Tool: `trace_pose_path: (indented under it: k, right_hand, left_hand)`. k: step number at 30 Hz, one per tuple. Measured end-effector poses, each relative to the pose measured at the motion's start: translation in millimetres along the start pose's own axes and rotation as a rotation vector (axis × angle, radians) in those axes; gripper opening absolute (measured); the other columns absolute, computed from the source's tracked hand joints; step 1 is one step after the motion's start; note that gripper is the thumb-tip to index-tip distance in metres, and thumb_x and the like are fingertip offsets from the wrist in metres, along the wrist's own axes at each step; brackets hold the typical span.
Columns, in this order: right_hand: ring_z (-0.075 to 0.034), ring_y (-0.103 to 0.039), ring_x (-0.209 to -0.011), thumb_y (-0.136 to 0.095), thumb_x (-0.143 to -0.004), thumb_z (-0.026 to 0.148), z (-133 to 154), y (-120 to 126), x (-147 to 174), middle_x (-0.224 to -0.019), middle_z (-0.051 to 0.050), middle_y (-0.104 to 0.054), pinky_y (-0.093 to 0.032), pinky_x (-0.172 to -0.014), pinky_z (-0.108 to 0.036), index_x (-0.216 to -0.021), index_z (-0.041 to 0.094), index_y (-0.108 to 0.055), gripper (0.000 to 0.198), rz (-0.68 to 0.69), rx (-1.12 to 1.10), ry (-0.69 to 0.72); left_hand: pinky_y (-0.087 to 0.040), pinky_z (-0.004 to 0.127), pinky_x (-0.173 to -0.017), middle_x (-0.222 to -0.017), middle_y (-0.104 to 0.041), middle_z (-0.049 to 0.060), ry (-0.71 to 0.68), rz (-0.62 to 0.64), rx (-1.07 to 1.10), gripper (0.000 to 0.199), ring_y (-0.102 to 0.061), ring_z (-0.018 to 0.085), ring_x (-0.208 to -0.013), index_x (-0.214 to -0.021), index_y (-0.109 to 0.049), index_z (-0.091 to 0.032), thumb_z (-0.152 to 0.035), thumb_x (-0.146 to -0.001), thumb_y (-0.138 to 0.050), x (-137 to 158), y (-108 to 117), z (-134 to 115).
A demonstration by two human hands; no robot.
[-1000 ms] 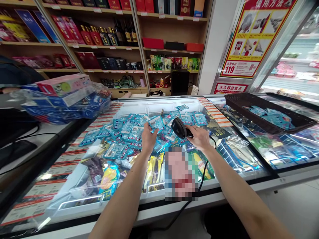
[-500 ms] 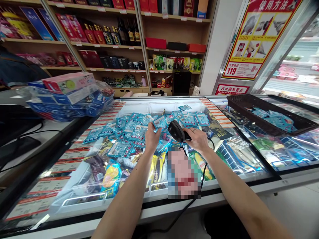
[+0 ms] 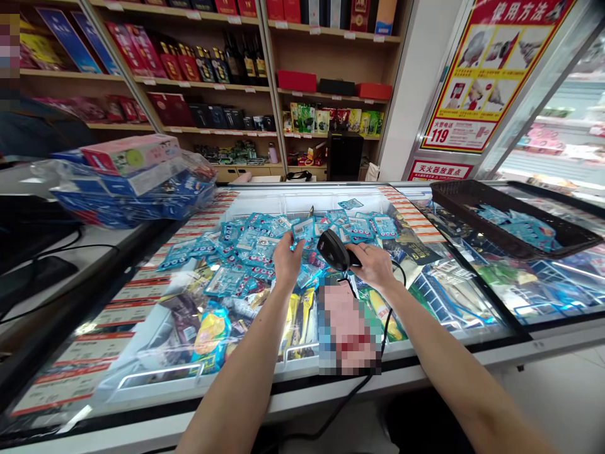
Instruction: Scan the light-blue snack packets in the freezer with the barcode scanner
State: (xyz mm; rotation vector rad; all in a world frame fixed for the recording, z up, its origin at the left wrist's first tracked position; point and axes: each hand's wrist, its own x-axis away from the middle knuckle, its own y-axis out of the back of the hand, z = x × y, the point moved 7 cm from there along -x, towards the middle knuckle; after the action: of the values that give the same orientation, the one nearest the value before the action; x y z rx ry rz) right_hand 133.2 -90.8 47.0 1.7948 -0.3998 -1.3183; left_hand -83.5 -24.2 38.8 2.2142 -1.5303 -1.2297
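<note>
Surface: a chest freezer (image 3: 295, 405) with a flat glass top, bagged goods showing through it.
Room: wooden shelves (image 3: 326, 58) of boxes and bottles beyond the far edge; a brown basket (image 3: 477, 228) holding similar packets toward the right.
Writing: red-and-yellow poster (image 3: 482, 82) reads 使用方法 and 119; red sign (image 3: 442, 169) below it reads 灭火器放置点.
Price strips (image 3: 101, 313): orange and white along the left edge, print too small to read.
Packet heap (image 3: 250, 244): flat, shiny, blue, spread from the middle toward the far edge.
Blue packet (image 3: 303, 231): above the heap's middle.
Left grip: left hand (image 3: 287, 260) pinches the blue packet between thumb and fingers.
Right grip: right hand (image 3: 373, 263) wraps the handle of a black scanner (image 3: 333, 250), its rounded head just beside the packet; a cord (image 3: 388, 325) crosses the near edge.
</note>
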Motion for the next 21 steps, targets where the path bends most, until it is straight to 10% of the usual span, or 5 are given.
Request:
trace_pose_path:
  k: [21]
  right_hand:
    - [-0.017,-0.055,-0.080,-0.052,-0.084,0.034,6.8,-1.8,0.8,-0.089,-0.005,-0.062,-0.034,-0.069,-0.027,-0.116,0.020,-0.054,0.035,-0.003,-0.017,0.071]
  left_hand:
    - [-0.037,0.032,-0.072,-0.071,-0.056,0.006,-0.051,-0.015,-0.146,0.024,-0.054,0.023,-0.082,-0.082,-0.057,-0.021,-0.038,-0.085,-0.041,0.2,-1.9,3.1]
